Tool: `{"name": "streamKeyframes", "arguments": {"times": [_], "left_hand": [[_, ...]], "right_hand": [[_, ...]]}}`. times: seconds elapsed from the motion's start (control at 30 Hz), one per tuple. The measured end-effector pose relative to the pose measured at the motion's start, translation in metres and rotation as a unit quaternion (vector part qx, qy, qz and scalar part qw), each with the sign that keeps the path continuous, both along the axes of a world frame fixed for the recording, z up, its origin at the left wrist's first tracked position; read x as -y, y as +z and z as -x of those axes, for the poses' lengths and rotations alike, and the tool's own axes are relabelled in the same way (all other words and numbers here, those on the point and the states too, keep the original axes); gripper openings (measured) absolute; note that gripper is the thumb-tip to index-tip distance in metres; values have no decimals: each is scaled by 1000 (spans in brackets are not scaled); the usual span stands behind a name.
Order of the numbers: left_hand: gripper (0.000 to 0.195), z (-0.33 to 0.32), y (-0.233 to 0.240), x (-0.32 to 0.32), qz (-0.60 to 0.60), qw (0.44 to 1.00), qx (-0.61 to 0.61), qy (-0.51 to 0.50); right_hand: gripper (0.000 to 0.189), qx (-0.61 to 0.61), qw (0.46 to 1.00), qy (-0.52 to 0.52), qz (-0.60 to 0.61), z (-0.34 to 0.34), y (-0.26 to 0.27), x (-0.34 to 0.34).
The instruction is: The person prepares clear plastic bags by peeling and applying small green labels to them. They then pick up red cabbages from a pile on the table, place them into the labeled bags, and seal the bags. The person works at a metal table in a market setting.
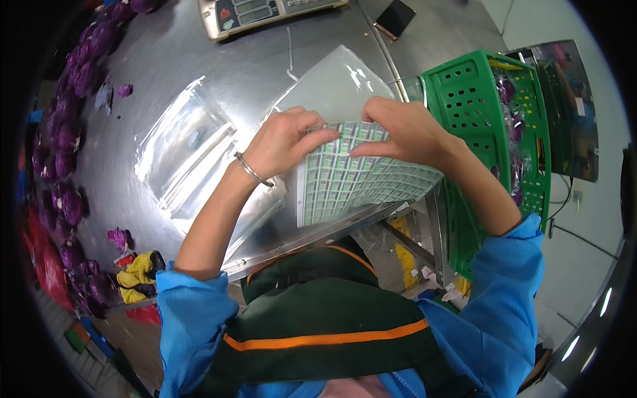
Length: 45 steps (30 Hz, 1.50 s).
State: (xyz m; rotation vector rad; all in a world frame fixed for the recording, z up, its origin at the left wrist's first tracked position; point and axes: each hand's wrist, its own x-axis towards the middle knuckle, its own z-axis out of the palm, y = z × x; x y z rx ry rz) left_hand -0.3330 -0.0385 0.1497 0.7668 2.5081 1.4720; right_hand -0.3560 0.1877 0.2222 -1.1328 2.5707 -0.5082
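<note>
Between my two hands is a sheet of small green and white labels (343,174), curved and reaching down to the table's front edge. My left hand (291,134) pinches its top edge between thumb and fingers; a metal bangle circles that wrist. A short way to the right, my right hand (405,132) grips the same top edge. Beyond the sheet lies a flat, shiny clear plastic bag or film (338,74). More clear plastic bags (194,144) are spread on the table to the left of my left hand.
Several red cabbages (69,144) line the left side of the steel table (164,49). A digital scale (264,15) and a smartphone (395,19) sit at the far side. Close by my right arm stands a green plastic crate (463,99) holding wrapped cabbages. A yellow and black glove (137,278) lies front left.
</note>
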Motion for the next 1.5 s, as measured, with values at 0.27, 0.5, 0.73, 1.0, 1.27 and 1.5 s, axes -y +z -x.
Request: {"name": "streamKeyframes", "arguments": {"times": [0.27,0.5,0.73,1.0,1.27,1.5], "left_hand": [[23,6,4,1,-3,997,76,6],[27,23,-16,-10,-13,974,216,66],[42,35,-69,5,-48,982,-11,182],[13,-156,-49,196,171,912,100,360],[16,-218,-121,214,147,967,-7,207],[20,-195,-86,231,-271,730,278,562]], "right_hand": [[25,-93,994,-48,44,-1,-24,-2],[23,-204,972,31,113,4,-49,-13],[18,138,833,-411,344,-2,-31,3],[34,368,870,-270,189,-82,-108,170],[50,124,977,-121,-125,-67,-175,245],[38,347,865,-339,131,-53,-65,218]]}}
